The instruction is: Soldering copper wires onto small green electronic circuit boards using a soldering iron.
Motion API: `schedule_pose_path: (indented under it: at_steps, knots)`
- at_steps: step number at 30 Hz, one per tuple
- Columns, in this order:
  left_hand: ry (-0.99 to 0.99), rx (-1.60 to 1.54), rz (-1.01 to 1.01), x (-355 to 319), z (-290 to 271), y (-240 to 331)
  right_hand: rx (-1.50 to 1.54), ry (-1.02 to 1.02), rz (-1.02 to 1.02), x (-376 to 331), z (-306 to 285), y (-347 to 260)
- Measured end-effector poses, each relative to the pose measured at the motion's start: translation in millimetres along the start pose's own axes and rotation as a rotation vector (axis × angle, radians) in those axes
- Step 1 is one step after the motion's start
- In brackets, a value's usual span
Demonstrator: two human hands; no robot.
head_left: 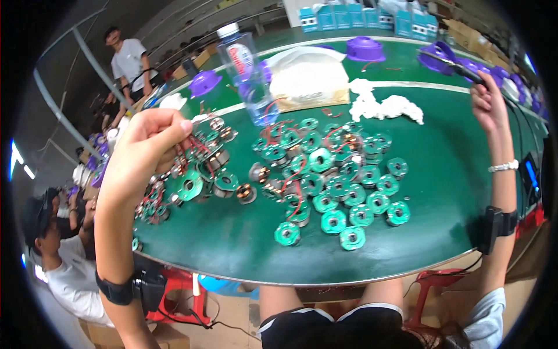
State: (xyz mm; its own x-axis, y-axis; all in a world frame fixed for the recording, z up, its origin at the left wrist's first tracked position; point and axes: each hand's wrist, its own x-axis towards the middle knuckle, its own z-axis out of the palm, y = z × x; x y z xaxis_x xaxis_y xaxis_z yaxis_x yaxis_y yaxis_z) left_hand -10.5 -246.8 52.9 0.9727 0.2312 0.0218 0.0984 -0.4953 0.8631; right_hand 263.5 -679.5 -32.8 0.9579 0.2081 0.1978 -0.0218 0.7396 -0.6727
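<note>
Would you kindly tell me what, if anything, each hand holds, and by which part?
The right hand holds a slim tool by its black handle. Whether the left hand grips the nearby red wires cannot be told.

The coils [360,216] have green faces [325,227], coppery windings [246,192] and red wires [300,200]; the table [453,154] is green, cups [365,50] purple.

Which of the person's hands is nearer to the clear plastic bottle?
Left. The left hand is left of the bottle, nearer the body; the right hand is far to the bottle's right.
</note>
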Motion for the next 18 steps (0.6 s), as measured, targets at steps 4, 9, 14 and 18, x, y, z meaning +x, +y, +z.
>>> schedule_pose_path:
  at_steps: [4, 9, 14, 18]
  knots:
    - [-0.017, -0.118, 0.115, 5.1, 39.8, 35.2, 0.001, -0.048, 0.041, -14.1, 15.9, -6.5]
    - [-0.166, -0.203, 0.248, 31.1, 94.3, 60.5, 0.002, 0.024, 0.026, -21.2, 19.1, -9.3]
    - [-0.367, 0.034, 0.373, 45.7, 153.2, 69.7, 0.013, 0.004, 0.025, -15.4, 16.4, -5.1]
    - [-0.284, 0.376, 0.477, 41.1, 174.2, 55.7, 0.038, 0.029, 0.042, -15.5, 14.1, -6.9]
